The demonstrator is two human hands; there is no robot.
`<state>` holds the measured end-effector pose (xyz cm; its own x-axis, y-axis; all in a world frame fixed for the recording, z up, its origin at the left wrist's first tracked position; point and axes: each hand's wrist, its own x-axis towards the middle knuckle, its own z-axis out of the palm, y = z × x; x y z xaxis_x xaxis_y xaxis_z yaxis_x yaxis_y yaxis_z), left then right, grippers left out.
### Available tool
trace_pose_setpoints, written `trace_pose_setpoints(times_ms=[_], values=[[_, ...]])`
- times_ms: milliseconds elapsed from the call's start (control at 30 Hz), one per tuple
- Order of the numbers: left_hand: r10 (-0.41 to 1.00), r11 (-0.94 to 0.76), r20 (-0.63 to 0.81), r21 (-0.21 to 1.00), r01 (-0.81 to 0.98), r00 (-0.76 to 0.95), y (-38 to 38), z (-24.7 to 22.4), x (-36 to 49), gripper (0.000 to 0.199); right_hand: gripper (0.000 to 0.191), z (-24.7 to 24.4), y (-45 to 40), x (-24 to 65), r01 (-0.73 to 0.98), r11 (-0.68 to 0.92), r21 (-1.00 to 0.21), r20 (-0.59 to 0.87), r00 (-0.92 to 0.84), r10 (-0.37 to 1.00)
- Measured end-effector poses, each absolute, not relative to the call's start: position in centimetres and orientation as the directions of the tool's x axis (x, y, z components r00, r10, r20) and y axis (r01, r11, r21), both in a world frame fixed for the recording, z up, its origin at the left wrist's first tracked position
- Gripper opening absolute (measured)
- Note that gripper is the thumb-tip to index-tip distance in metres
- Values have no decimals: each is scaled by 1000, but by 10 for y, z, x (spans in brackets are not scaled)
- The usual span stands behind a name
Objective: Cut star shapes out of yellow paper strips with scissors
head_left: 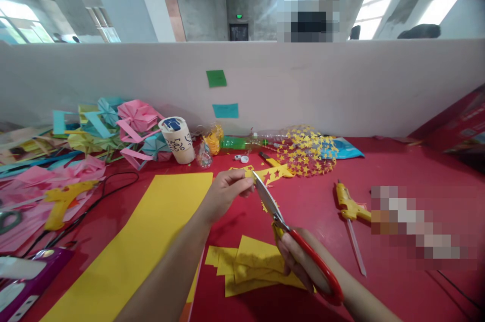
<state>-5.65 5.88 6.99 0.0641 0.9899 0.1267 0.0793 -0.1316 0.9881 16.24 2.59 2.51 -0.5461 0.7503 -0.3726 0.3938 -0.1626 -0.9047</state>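
My left hand (228, 191) pinches a small piece of yellow paper near the middle of the table. Red-handled scissors (308, 251) are gripped in my right hand (299, 256), their blades pointing up and left, with the tips by the fingers of my left hand. A yellow strip with star-shaped holes (278, 174) lies just behind the blades. Small yellow stars lie under the scissors, partly hidden. Several yellow paper pieces (253, 266) are stacked loosely below my hands. A large yellow sheet (166, 205) lies to the left, partly under my left forearm.
Glue guns lie at left (62, 203) and right (348, 203). Toward the back are a paper cup (177, 141), a green bottle (237, 143), a bunch of yellow stars (308, 152) and folded paper flowers (138, 116). A purple power strip (38, 281) sits front left.
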Motion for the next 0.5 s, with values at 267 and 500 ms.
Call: trace_pose_setpoints(times_ms=[267, 500], values=[[990, -132, 128, 989, 71, 56, 59, 70, -56, 24, 59, 28, 27, 162, 418, -137, -898, -372, -555, 744], [990, -120, 116, 992, 42, 86, 60, 68, -60, 23, 57, 20, 28, 164, 425, -124, -897, -367, -558, 744]])
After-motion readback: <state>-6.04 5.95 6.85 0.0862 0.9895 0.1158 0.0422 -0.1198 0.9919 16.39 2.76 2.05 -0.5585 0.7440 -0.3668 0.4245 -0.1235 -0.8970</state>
